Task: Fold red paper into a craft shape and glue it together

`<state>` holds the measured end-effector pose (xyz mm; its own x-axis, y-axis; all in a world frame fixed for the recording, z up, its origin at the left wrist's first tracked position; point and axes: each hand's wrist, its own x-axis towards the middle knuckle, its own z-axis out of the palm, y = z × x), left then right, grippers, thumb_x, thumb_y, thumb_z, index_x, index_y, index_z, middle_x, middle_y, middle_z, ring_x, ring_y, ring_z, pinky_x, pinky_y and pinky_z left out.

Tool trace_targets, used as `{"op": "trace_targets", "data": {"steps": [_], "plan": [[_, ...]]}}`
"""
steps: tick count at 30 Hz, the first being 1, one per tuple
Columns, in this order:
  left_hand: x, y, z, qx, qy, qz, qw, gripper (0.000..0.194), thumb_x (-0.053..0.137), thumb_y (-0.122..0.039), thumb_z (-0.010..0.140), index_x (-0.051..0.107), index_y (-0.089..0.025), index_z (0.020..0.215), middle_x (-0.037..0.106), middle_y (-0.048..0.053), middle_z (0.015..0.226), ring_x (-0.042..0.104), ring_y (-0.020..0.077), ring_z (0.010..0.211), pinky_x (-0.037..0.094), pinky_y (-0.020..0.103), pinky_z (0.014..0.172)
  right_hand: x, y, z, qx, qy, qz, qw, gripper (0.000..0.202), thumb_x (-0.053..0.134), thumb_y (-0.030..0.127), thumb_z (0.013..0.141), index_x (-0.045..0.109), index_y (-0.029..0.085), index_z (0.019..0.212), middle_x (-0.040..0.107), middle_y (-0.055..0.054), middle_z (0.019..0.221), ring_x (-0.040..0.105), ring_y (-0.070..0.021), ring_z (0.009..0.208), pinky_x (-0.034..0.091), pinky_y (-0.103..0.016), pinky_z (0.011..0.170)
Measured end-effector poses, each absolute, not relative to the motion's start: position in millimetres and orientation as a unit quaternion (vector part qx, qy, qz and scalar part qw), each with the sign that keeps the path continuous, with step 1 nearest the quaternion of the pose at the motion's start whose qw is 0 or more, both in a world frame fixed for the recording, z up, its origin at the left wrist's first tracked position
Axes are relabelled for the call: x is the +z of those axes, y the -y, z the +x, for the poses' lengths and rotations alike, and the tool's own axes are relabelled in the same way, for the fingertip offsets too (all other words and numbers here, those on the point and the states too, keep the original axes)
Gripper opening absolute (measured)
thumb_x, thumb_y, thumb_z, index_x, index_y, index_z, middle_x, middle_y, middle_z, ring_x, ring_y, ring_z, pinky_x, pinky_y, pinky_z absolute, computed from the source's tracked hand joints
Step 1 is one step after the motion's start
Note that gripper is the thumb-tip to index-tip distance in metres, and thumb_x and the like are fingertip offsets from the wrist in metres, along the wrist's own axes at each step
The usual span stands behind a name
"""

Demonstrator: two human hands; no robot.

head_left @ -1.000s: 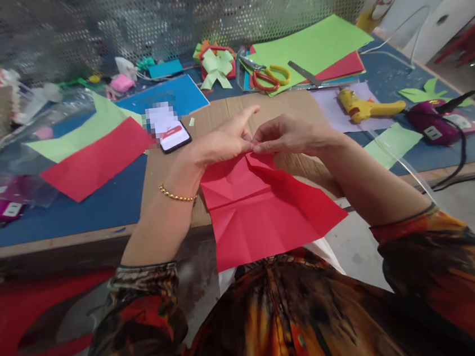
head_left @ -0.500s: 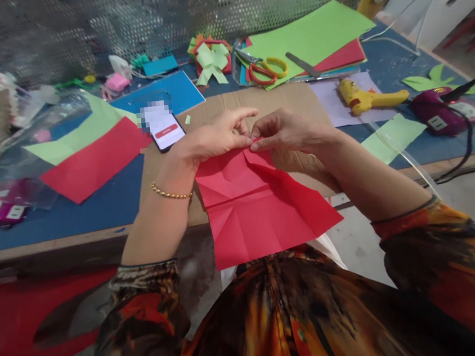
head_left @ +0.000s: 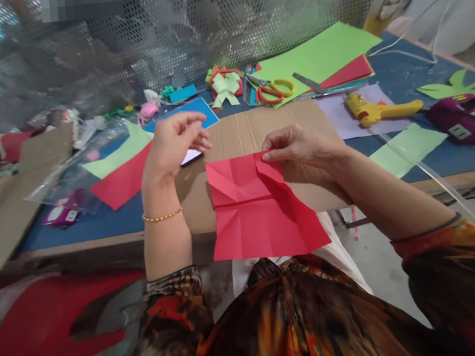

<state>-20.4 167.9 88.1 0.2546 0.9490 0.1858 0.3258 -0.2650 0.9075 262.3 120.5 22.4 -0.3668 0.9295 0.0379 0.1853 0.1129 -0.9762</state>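
A creased red paper sheet [head_left: 251, 227] hangs in front of my body, its far edge over the cardboard. My right hand [head_left: 291, 144] pinches the sheet near its far right corner, thumb on top. Along its right side the paper is folded over. My left hand [head_left: 178, 142] is raised off the paper to the left, fingers loosely curved and apart, holding nothing. Beneath that hand a phone [head_left: 192, 157] shows only in part; the hand covers the rest. Brown cardboard [head_left: 241, 129] lies on the table under both hands.
Scissors [head_left: 273, 89] and a stack of coloured paper with a green top sheet [head_left: 322, 53] lie at the back. A yellow glue gun [head_left: 379, 111] rests on the right. Red paper [head_left: 121, 181] and a plastic bag [head_left: 57, 180] lie left. A folded green paper bow [head_left: 227, 88] stands behind the cardboard.
My left hand has let go of the red paper and moved left and up, now partly covering the phone. My right hand keeps its pinch. The view has shifted slightly.
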Motion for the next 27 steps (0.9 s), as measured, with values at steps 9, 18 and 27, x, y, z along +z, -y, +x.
{"op": "trace_targets", "data": {"steps": [9,18,27], "plan": [[42.0,-101.7,-48.5,0.342,-0.485,0.657,0.464,0.055,0.075,-0.066,0.088,0.075,-0.017,0.114,0.082,0.013,0.104,0.076,0.0201,0.086,0.062,0.032,0.075,15.3,-123.4,263.0,0.505,0.632,-0.435,0.396,0.033,0.09,0.047,0.074,0.07,0.021,0.077,0.063,0.001,0.072,0.053,-0.0123,0.066,0.042,-0.029,0.061],[54.4,-113.2,-49.9,0.417,-0.579,0.672,0.199,0.052,0.08,-0.038,0.088,0.069,-0.017,0.135,0.078,0.01,0.11,0.071,0.0188,0.089,0.058,0.032,0.081,11.1,-123.2,257.7,0.513,0.614,-0.43,0.419,0.037,0.092,0.048,0.066,0.069,0.02,0.071,0.062,0.0,0.067,0.052,-0.0113,0.063,0.038,-0.028,0.059],[38.5,-95.9,-34.6,0.378,-0.527,0.597,0.473,0.027,0.082,-0.042,0.08,0.075,-0.019,0.093,0.074,0.005,0.081,0.063,0.0133,0.066,0.051,0.029,0.062,15.8,-117.3,261.4,0.495,0.606,-0.462,0.417,0.019,0.083,0.026,0.079,0.069,0.02,0.068,0.059,0.001,0.062,0.049,-0.0102,0.058,0.035,-0.028,0.058]]}}
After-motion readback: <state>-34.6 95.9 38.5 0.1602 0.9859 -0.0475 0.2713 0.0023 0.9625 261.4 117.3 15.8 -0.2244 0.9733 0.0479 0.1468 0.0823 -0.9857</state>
